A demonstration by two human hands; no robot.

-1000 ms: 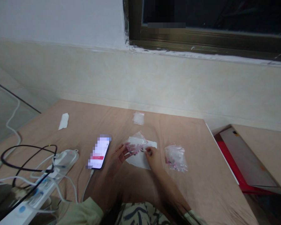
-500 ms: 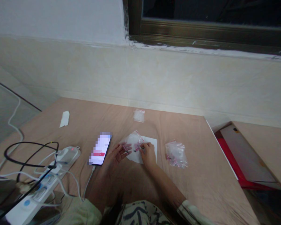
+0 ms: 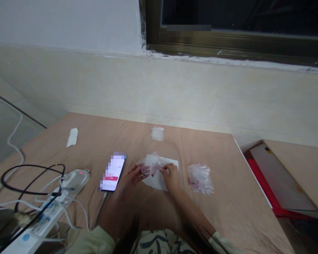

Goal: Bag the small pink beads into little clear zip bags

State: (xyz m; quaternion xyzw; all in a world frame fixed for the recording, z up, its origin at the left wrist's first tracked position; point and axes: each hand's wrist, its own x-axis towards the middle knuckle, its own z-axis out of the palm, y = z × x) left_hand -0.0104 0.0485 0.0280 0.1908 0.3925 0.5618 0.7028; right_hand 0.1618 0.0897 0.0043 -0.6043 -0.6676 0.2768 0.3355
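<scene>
My right hand (image 3: 172,176) pinches the edge of a small clear zip bag (image 3: 157,165) with a pink-red seal line. Pink and dark bits show at the bag, too small to name. The bag is over a white sheet of paper (image 3: 159,182) on the table. To the left of the paper, my left hand (image 3: 134,176) is half turned up with its fingers stretched apart. Small pinkish and dark specks show by its fingertips; I cannot tell whether they rest on the hand. A pile of similar clear bags (image 3: 200,177) with pink bits lies to the right.
Another clear zip bag (image 3: 157,133) lies near the wall. Left of my hands is a lit phone (image 3: 113,173) on a white cable. A white power strip (image 3: 75,179) with tangled cords fills the left front. A white paper scrap (image 3: 72,137) lies farther back.
My right hand has shifted slightly right, and the zip bag has moved with it, away from the left hand. The left hand has barely moved. The view has tilted slightly.
</scene>
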